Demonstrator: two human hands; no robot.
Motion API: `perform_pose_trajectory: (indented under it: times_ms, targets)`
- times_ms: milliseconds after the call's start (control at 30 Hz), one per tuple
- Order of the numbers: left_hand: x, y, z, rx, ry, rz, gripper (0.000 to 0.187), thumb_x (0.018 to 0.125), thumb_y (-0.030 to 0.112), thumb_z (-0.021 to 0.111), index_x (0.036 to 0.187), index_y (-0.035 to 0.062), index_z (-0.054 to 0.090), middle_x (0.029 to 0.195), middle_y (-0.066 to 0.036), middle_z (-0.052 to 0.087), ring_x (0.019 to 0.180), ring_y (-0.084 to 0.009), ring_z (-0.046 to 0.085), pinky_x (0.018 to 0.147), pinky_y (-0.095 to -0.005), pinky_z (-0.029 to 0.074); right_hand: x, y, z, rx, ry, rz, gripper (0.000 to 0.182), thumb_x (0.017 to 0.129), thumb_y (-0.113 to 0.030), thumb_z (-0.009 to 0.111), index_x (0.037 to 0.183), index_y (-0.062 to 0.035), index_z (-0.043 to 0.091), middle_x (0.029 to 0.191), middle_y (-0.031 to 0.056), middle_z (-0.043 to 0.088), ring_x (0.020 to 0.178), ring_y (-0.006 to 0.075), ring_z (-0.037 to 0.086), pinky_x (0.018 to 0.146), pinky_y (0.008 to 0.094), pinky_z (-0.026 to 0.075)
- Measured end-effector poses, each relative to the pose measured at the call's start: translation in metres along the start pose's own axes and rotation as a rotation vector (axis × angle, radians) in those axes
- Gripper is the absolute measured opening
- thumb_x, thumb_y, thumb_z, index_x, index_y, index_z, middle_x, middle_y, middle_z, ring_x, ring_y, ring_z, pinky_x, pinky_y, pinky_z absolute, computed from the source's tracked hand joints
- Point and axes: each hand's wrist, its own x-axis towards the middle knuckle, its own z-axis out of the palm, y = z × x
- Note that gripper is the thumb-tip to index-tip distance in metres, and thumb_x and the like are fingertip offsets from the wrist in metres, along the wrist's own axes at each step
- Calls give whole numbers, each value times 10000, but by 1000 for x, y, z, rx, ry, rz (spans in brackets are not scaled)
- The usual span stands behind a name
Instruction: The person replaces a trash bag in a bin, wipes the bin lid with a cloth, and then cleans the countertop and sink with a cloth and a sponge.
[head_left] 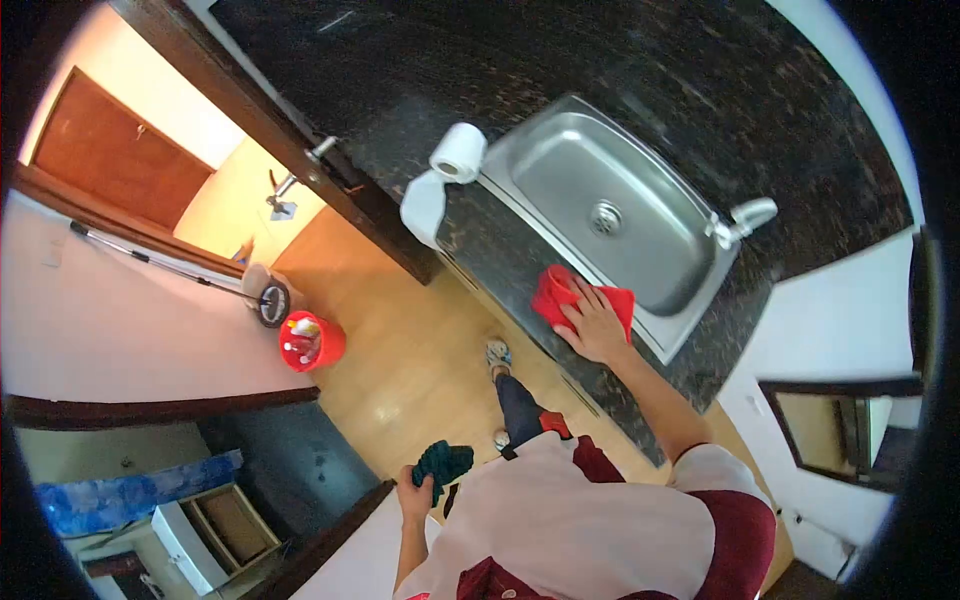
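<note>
My right hand [597,328] presses a red cloth [620,304] onto the front rim of the steel sink [510,172] and the dark counter beside it. Its fingers lie over the cloth, with red fabric showing on both sides. Lower down, away from the counter, my left hand [414,492] is closed around a bunched dark green cloth [442,465]. Inside the sink, the drain [604,217] shows in the bare basin. A tap [740,222] stands at the sink's right end.
A white paper roll [460,150] stands left of the sink, its loose end hanging over the edge of the black speckled counter [400,80]. On the floor, a red bucket [325,345] holds bottles, near a long-handled mop [170,266]. A wooden door frame [270,130] borders the counter.
</note>
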Motion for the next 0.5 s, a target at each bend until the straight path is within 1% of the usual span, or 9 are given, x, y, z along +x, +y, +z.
perform_pose_trajectory:
  times_ms: [67,133,200,233,267,300,400,467,500]
  targets:
    - [18,25,-8,-8,-13,-62,310,782,55,685,1060,11,556,924,-187,666,850,-337,669,772,-412,520,71,3,7,3,89,-38,528,972,-504,497,1233,-69,643,1526,228,379,1440,369,316,1182,500,245]
    - [36,23,-29,41,-2,-99,406,813,21,627,1211,40,553,991,-206,674,944,-324,680,842,-396,521,125,-5,7,31,97,-74,511,971,-497,508,1218,-76,655,1502,221,413,1432,361,332,1176,498,257]
    - [57,23,-51,45,52,-202,462,820,22,615,1276,50,549,1024,-215,677,981,-323,680,875,-392,518,156,-4,8,163,191,-58,470,883,-462,657,1171,-92,682,1452,229,457,1386,410,378,1131,512,313]
    - [64,-3,-57,-8,150,-76,505,829,19,596,1329,56,541,1074,-229,678,1030,-332,673,923,-388,507,172,3,7,208,279,-69,467,852,-446,697,1159,-94,689,1443,235,461,1373,424,389,1117,516,329]
    - [68,-18,-64,-46,222,-155,434,841,25,598,1273,4,563,1100,-243,675,1061,-349,662,953,-391,495,194,6,6,258,355,-82,468,822,-430,738,1147,-97,695,1435,241,465,1359,437,400,1102,519,345]
    - [66,-21,-72,37,308,-243,382,878,65,615,1241,-46,570,1119,-259,668,1085,-363,649,957,-403,489,222,5,4,220,421,-26,581,740,-388,807,1233,-122,652,1413,251,473,1322,478,419,1055,538,382]
    - [60,-25,-77,117,429,-353,366,949,262,607,1118,-62,625,1028,-285,681,962,-455,659,828,-470,515,321,-22,-46,146,418,-5,655,764,-372,781,1338,-137,571,1378,251,493,1286,479,465,993,544,442]
    - [56,-24,-77,209,352,-456,378,939,291,621,1092,-54,638,994,-295,678,943,-463,657,801,-487,510,374,-7,-29,83,219,28,632,831,-316,703,1402,-139,499,1404,231,477,1173,481,565,896,549,505]
    - [57,-25,-75,211,368,-468,382,934,300,627,1089,-49,640,986,-293,680,936,-466,657,797,-490,510,401,-2,-24,93,231,31,593,847,-296,671,1392,-127,507,1383,229,503,1131,472,590,879,543,513]
